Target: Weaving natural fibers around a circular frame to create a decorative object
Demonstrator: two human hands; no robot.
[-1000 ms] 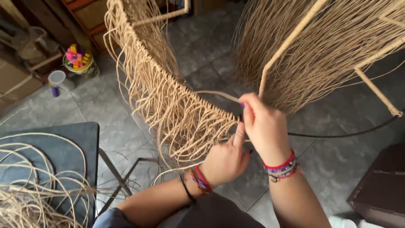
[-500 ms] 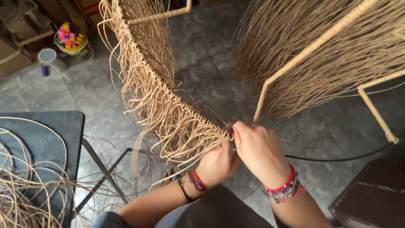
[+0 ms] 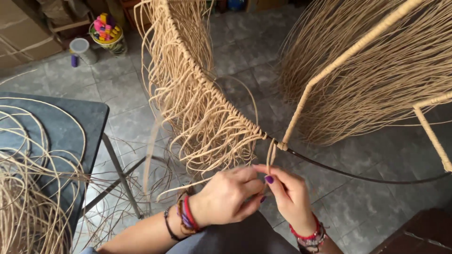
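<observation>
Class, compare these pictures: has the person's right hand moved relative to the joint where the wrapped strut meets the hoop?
Yes. The right hand was level with the strut joint before; now it sits below it, pulling the strand downward.

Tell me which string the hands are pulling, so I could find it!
Find the big curved frame rim fringed with tan strands. Follow it down to where the wrapping stops and bare dark rod begins. There one looped strand drops straight into both hands, pinched tight, unlike the loose dangling ones.
</observation>
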